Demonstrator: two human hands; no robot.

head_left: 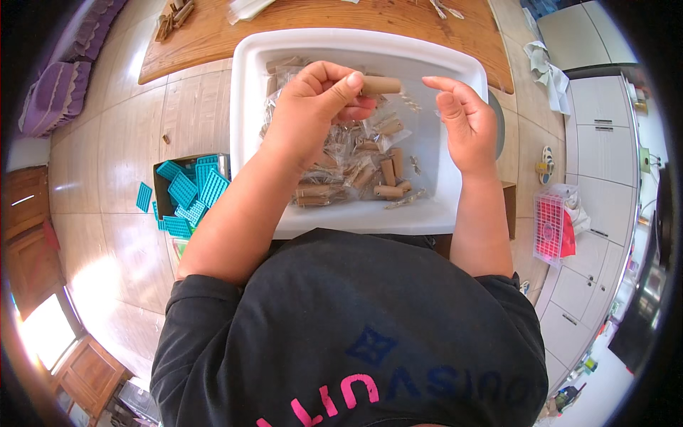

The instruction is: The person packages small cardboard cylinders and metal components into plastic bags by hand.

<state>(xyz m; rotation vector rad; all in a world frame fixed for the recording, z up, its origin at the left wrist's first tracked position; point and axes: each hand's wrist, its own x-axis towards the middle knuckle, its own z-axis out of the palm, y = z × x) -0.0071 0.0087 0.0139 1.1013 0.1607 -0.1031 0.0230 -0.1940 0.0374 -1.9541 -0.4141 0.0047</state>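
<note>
My left hand (321,96) is closed around a short brown cardboard tube (382,85), whose free end points right. Across a gap, my right hand (466,117) is raised over the right side of the bin, index finger stretched toward the tube and thumb apart from it; I see nothing in it. Both hands are above a white plastic bin (471,67). Inside lie several more brown tubes (388,191), clear plastic bags (345,167) and small beige pieces (405,202). My left hand and forearm hide part of the bin's contents.
Beyond the bin is a wooden table (320,16) with a few tubes (173,20) at its far left. On the floor at left, a box holds teal ridged panels (183,188). A pink-and-white basket (549,226) stands right, beside grey cabinets (605,160).
</note>
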